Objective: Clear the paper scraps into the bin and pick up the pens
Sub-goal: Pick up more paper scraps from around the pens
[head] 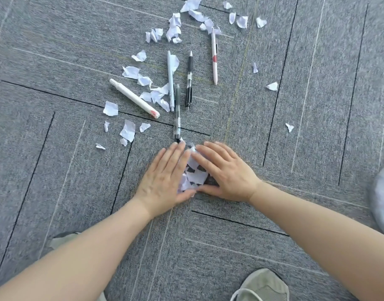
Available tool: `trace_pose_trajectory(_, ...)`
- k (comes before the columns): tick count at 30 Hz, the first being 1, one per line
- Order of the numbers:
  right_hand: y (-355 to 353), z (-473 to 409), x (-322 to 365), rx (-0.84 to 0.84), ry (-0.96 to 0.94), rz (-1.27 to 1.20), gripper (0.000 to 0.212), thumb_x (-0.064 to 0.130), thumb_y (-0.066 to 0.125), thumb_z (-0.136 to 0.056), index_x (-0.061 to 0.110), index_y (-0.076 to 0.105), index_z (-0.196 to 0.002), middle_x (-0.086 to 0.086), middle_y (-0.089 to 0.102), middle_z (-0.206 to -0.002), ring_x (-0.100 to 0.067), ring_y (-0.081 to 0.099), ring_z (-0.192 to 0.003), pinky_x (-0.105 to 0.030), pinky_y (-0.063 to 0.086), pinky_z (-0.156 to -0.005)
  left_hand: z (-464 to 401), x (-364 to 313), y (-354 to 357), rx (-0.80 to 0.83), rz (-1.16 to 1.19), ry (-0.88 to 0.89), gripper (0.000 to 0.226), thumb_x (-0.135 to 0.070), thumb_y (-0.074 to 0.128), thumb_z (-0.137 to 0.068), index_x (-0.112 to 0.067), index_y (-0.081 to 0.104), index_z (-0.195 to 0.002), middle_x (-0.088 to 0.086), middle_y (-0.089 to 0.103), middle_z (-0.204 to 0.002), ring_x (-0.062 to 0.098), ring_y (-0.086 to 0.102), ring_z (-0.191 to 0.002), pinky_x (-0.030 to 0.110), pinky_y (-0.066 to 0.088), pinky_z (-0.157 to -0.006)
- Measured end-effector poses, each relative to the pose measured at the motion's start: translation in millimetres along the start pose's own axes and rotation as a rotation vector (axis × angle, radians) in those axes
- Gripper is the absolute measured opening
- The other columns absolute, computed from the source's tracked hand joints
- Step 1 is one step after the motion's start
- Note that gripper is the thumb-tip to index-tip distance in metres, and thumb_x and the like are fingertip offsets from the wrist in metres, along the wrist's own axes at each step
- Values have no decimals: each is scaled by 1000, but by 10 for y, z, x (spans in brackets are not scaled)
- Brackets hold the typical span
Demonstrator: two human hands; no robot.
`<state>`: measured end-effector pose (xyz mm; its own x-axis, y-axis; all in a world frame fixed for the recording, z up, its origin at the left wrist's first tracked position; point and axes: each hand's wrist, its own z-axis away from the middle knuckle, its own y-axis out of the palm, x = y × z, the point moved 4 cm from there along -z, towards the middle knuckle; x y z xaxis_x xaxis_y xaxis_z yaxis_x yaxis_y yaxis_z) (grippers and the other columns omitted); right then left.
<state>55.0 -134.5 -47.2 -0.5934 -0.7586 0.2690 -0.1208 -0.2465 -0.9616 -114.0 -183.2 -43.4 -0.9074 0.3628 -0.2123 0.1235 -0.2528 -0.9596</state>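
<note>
While both palms lie flat on the grey carpet-tile floor (317,105) at frame centre, the left hand (165,177) and right hand (225,172), fingers straight, corral a small heap of torn white paper scraps (196,175) between them. More white scraps (174,28) and five pens, among them a dark translucent pen (177,111), lie scattered above toward the upper middle.

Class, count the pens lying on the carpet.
5: white marker at left, white pen, dark pen nearest the hands, black pen, white-and-red pen at right. Scraps could hide more.
</note>
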Motion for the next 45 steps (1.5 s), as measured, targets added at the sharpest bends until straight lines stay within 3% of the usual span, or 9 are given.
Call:
trace_pose_trajectory(5, -148, -210, -46, -180, 60, 104, 41, 39, 52, -94, 7, 64, -117, -10, 65, -110, -30, 60, -91, -41, 46, -75, -380, -8, -133, -90, -30, 44, 77, -54, 41, -85, -3, 29, -141, 15, 52, -129, 27, 40, -118, 40, 33, -98)
trace_pose_trajectory(11, -251, -414, -117, -123, 189, -5, 21, 12, 72, -84, 10, 51, -88, -7, 54, -73, -25, 52, -43, -26, 33, -34, -696, 76, -277, -204, -36, 102, 21, -26, 44, -90, -6, 53, -93, 10, 54, -78, 29, 53, -69, 40, 46, -55)
trace_pose_trajectory(17, -492, -114, -285, -234, 801, -655, 21, 22, 45, -102, 25, 49, -82, 6, 57, -67, -19, 51, -57, -33, 40, -52, -751, 98, -445, -100, 1, 42, 24, -22, 39, -90, -7, 52, -77, 3, 49, -52, 23, 50, -37, 21, 30, -30)
trace_pose_trajectory(23, -1592, 469, -678, -860, 1022, -908, 39, 21, 53, -98, 21, 35, -64, 3, 36, -61, -12, 30, -57, -33, 30, -55, -1261, -685, -1106, -282, 551, -164, 21, -18, 47, -90, -12, 45, -70, -8, 40, -50, 16, 39, -44, 28, 25, -42)
trace_pose_trajectory(28, -2707, 1531, -927, -1538, 1051, -856, 39, 15, 54, -97, 15, 33, -64, -15, 29, -65, -22, 22, -55, -37, 18, -48, -1906, -2285, -2060, -285, 1142, 123, 22, -15, 53, -89, -13, 49, -67, -4, 46, -50, 13, 38, -46, 30, 33, -47)
trace_pose_trajectory(32, -3152, 2632, -917, -1969, 1257, -568, 25, 18, 51, -99, 18, 54, -74, 2, 43, -58, -15, 32, -45, -27, 25, -44, -2135, -3624, -2485, -86, 1382, 380, 22, -20, 52, -87, -12, 46, -67, -4, 45, -53, 20, 43, -51, 41, 47, -53)
trace_pose_trajectory(36, -3135, 3268, -953, -2036, 1517, -339, 19, 24, 53, -94, 13, 56, -78, 3, 49, -58, -17, 44, -48, -28, 40, -54, -2299, -4619, -2416, 174, 1132, 524, 28, -21, 50, -89, -15, 40, -64, 2, 57, -57, 30, 59, -61, 35, 37, -53)
trace_pose_trajectory(40, -2922, 3542, -945, -2154, 1646, -558, 24, 26, 58, -89, 19, 53, -66, 10, 55, -57, -17, 51, -59, -31, 41, -64, -2324, -4992, -2150, 458, 582, 583, 31, -42, 54, -89, -13, 57, -77, 8, 69, -79, 27, 65, -80, 30, 42, -58)
trace_pose_trajectory(45, -2909, 3557, -897, -2144, 1663, -582, 36, 39, 48, -91, 16, 66, -112, 5, 64, -104, -17, 59, -98, -35, 45, -95, -2308, -4972, -2166, 527, 629, 566, 48, -42, 30, -99, -9, 58, -79, 9, 57, -75, 30, 53, -77, 31, 39, -60)
